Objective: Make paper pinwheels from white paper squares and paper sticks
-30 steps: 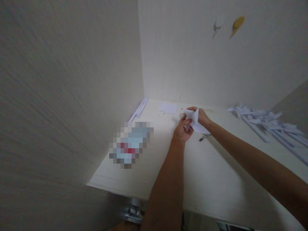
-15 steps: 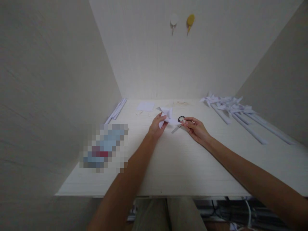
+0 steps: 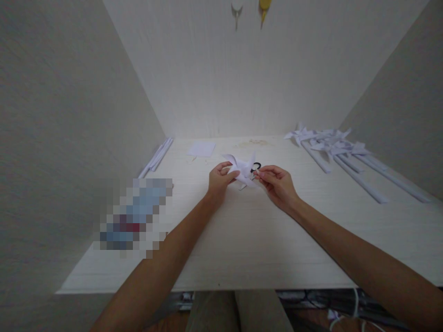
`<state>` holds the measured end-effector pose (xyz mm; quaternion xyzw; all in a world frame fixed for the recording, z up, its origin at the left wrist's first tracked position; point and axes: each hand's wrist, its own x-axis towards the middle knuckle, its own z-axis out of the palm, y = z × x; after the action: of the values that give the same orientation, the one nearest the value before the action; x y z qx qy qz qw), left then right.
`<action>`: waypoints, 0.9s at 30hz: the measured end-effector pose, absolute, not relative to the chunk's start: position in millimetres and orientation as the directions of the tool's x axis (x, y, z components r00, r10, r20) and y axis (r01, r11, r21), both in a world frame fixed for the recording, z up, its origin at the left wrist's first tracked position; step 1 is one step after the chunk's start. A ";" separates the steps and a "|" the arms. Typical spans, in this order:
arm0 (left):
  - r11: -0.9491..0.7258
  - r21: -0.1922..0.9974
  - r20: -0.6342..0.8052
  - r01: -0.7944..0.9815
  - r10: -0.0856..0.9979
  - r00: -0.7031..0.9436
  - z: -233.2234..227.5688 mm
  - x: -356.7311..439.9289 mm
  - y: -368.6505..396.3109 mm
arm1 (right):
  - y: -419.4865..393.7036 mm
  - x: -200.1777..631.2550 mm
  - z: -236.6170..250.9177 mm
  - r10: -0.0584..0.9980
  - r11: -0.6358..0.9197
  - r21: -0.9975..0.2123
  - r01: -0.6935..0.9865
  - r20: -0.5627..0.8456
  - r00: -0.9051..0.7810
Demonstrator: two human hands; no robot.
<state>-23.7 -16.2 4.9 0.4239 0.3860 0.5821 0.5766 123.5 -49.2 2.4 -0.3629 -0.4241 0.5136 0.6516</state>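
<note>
A white paper pinwheel (image 3: 244,169) with curled blades is held above the table, pinched at its left side between thumb and fingers of my left hand (image 3: 218,180). Close to its right edge, my right hand (image 3: 278,184) is closed in a pinch. Something small and white shows at those fingertips; I cannot tell whether it is a separate piece or a tip of the pinwheel. Scissors (image 3: 256,166) with a black handle lie on the table behind, mostly covered by the pinwheel and my right fingers.
Finished paper pinwheels (image 3: 332,140) on rolled sticks lie at the back right. Rolled paper sticks (image 3: 157,157) lie along the left wall, near a square paper sheet (image 3: 201,148). A pixelated object (image 3: 138,212) lies at the left. Two hooks, one yellow (image 3: 264,10), hang on the wall.
The pinwheel has turned, so its curled blades show more openly. My right hand has come nearer to it, and it now covers more of the scissors. The view has tilted down slightly.
</note>
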 end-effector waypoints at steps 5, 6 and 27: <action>-0.056 0.955 0.058 -0.291 0.998 0.000 4.4 -22.3 -18.2 | -52.2 120.6 1.1 0.931 0.345 -0.930 -0.130 0.321 0.173; -0.062 0.957 0.063 -0.284 0.998 -0.006 4.0 -22.1 -18.1 | -53.1 120.5 0.5 0.917 0.373 -0.924 -0.085 0.352 0.188; -0.130 0.973 0.141 -0.191 0.989 0.043 8.8 -19.2 -26.0 | -55.0 118.2 -2.9 0.752 0.530 -0.556 0.641 0.657 -0.052</action>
<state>-19.2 -26.0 8.8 0.4976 0.4012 0.5634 0.5235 118.2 -55.0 -2.9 -0.4814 -0.7232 0.0567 0.4920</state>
